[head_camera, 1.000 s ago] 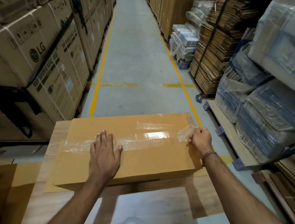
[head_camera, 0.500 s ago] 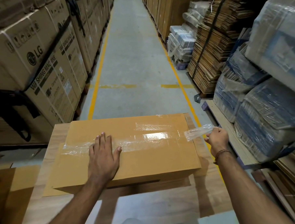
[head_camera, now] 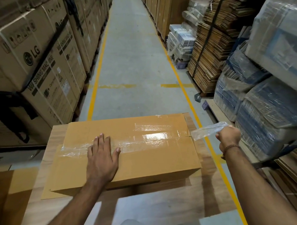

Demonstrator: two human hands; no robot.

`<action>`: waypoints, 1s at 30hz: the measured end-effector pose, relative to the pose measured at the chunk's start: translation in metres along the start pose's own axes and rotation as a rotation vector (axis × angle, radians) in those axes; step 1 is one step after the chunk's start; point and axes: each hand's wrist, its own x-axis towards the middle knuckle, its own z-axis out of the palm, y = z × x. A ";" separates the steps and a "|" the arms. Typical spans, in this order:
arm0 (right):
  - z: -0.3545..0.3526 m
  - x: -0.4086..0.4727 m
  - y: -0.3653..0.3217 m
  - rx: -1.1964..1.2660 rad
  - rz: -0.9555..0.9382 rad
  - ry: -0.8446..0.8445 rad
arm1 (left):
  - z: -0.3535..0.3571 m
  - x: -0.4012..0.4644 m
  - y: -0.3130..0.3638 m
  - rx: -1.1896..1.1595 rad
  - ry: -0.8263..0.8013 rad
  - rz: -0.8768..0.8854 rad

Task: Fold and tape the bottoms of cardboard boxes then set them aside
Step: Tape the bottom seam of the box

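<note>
A brown cardboard box [head_camera: 146, 163] lies on a wooden table [head_camera: 205, 191] with its folded flaps facing up. Clear tape [head_camera: 145, 139] runs along the centre seam from the left edge to the right edge. My left hand [head_camera: 102, 160] presses flat on the box, fingers spread over the taped seam. My right hand [head_camera: 228, 137] is off the box's right end, fingers closed on a stretch of clear tape [head_camera: 208, 131] that spans from the box's right edge to the hand. The tape roll itself is hidden.
Stacked washing-machine cartons [head_camera: 40, 66] line the left. Strapped bundles of flat cardboard [head_camera: 210, 58] and plastic-wrapped pallets [head_camera: 270, 107] line the right. A grey aisle floor [head_camera: 133, 62] with yellow lines runs ahead. Flat cardboard [head_camera: 11, 195] lies at the lower left.
My right hand has pulled away from the box's right edge toward the right, drawing a length of tape out with it. My left hand has stayed pressed on the seam.
</note>
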 end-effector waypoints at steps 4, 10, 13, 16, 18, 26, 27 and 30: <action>-0.009 0.013 0.011 0.040 -0.011 0.058 | 0.001 0.002 0.000 -0.003 -0.002 -0.003; -0.018 -0.011 0.007 0.243 0.083 -0.089 | 0.002 0.004 -0.002 -0.036 -0.002 -0.001; -0.021 -0.006 0.010 0.425 0.281 0.071 | 0.002 0.003 -0.003 -0.071 0.023 -0.006; -0.017 -0.010 0.007 0.286 0.320 0.296 | 0.000 0.000 -0.005 -0.196 0.123 -0.050; -0.008 -0.031 0.000 -0.007 0.156 0.350 | -0.005 -0.003 -0.010 -0.277 0.223 -0.135; 0.089 -0.184 0.022 -0.408 -0.824 -0.066 | -0.014 0.003 -0.034 -0.285 0.266 -0.324; 0.104 -0.207 0.029 -0.412 -0.882 -0.146 | -0.016 0.003 -0.039 -0.299 0.265 -0.332; 0.135 -0.274 0.050 -0.519 -1.070 -0.327 | -0.017 0.001 -0.056 -0.330 0.278 -0.306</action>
